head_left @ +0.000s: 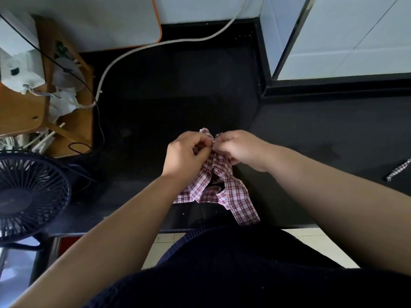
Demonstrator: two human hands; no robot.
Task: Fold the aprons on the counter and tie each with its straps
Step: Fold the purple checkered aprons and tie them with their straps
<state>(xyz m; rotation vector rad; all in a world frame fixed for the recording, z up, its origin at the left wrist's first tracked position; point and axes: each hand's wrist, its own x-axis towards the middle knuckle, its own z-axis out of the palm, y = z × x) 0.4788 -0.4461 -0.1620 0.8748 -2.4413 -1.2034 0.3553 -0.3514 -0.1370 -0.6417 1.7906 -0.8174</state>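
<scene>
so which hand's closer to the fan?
Left. The left hand pinches the checked apron at mid-counter, with the fan off to its left. The right hand pinches the same apron, on the far side of the left hand from the fan.

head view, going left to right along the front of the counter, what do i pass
black fan → left hand → right hand → loose checked strap at the right edge. The checked apron that both hands pinch overlaps them, so it is left out.
</scene>
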